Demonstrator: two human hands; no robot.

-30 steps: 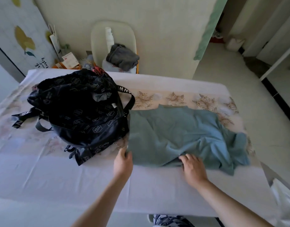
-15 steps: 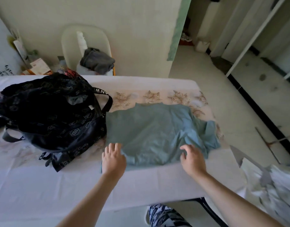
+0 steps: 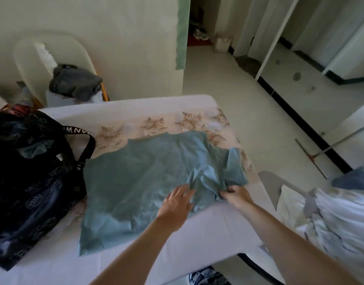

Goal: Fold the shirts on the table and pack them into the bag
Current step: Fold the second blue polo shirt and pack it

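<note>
Bag strap (image 3: pixel 79 130): white block letters on black, only partly readable, something like "ANW". Black bag (image 3: pixel 29 182) is printed all over with pale outline logos, too small to read. No other writing is legible.

Table (image 3: pixel 207 235): white cloth, with a band of tan flower print (image 3: pixel 189 120) along the far side. The bag sits at the table's left end. The blue-green shirt (image 3: pixel 136 182) lies spread flat just beside it, its left edge touching the bag and its right sleeve bunched near the table's right end.

Left hand (image 3: pixel 176 204): fingers spread, palm down on the shirt's near right part. Right hand (image 3: pixel 236 195): fingers curled, pinching the bunched cloth at the sleeve.

Room: pale wall behind, a green strip (image 3: pixel 182 31) down its corner. A pale chair (image 3: pixel 33 54) holds a grey garment (image 3: pixel 74 83). Light tiled floor (image 3: pixel 228 83) to the right. White patterned fabric (image 3: pixel 337 227) lies at the near right.
</note>
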